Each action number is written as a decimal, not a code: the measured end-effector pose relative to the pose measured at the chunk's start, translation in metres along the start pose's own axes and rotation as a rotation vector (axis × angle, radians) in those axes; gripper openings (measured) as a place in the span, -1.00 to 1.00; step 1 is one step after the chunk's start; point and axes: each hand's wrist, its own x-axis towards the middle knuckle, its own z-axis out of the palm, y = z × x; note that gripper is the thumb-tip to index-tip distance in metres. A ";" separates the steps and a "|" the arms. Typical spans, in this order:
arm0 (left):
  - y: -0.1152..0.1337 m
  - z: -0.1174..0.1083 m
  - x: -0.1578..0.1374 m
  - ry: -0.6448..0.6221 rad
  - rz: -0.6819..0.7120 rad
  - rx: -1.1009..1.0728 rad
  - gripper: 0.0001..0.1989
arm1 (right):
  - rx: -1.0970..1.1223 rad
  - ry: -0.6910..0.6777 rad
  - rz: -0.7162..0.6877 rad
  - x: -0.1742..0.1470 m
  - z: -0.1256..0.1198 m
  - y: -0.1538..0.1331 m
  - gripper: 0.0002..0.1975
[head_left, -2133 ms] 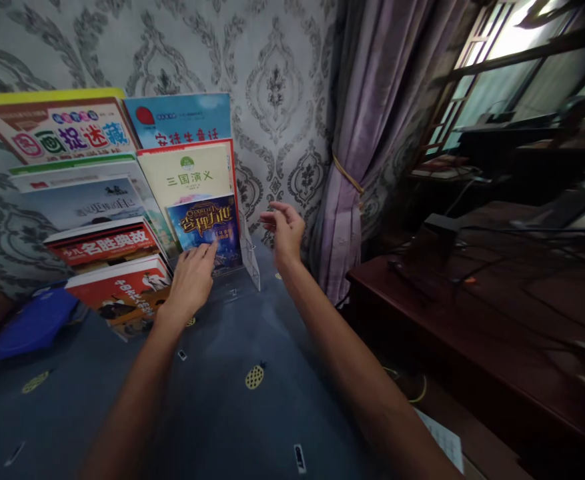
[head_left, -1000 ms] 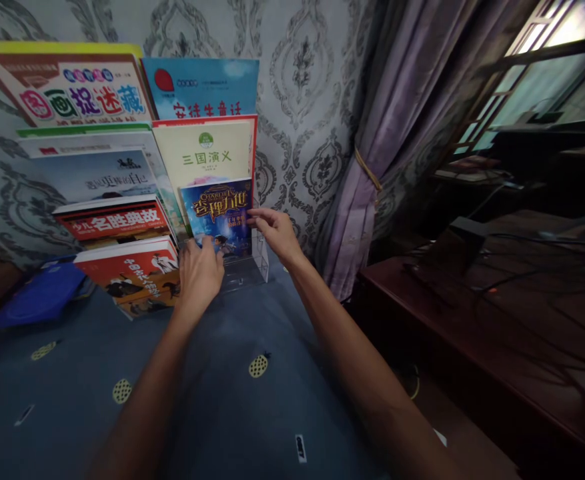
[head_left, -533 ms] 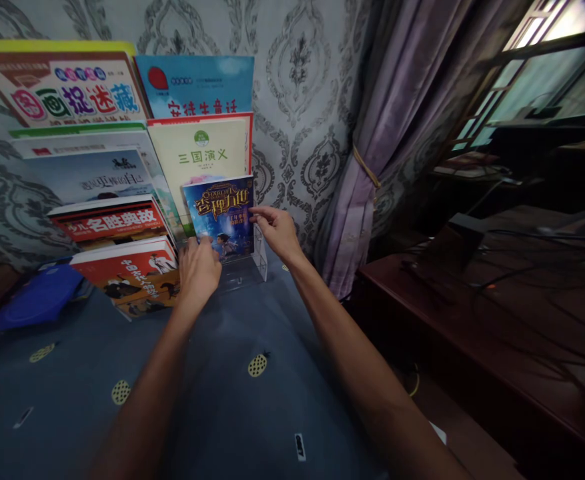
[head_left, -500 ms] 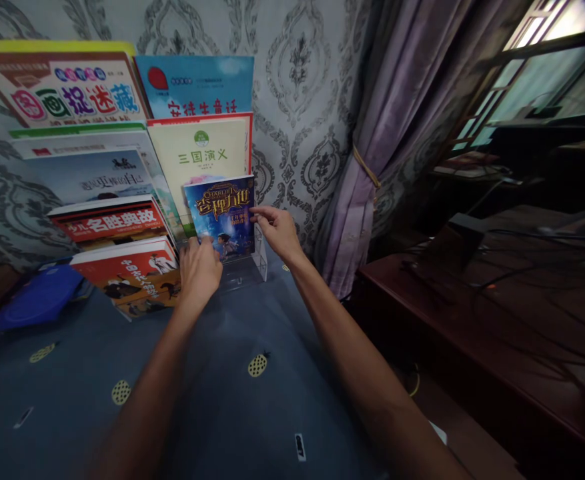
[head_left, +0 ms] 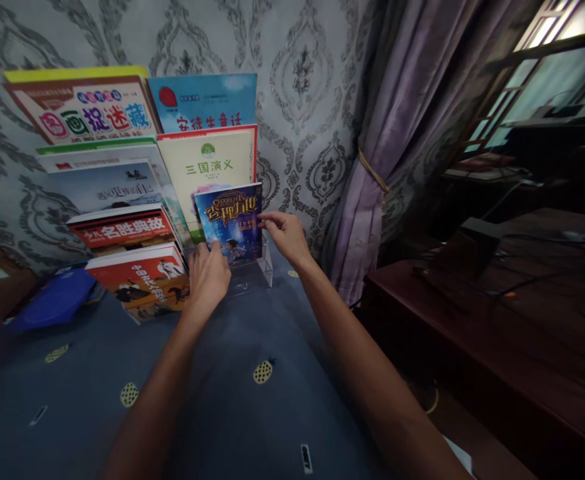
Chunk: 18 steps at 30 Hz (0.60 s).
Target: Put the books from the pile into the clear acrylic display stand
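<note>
Head view shows, before one cream 三国演义 book [head_left: 209,165], one gold-titled blue paperback [head_left: 235,219], right hand [head_left: 290,237] pinching its right edge, left hand [head_left: 211,273] touching lower left, grip unclear.

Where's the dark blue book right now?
In the head view, just left of the picture's centre: the dark blue book is between the left hand and right hand, in front of the cream book.
</note>
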 end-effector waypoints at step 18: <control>-0.002 -0.003 -0.005 0.001 0.016 -0.026 -0.69 | -0.037 -0.101 0.026 -0.001 -0.003 -0.011 -0.64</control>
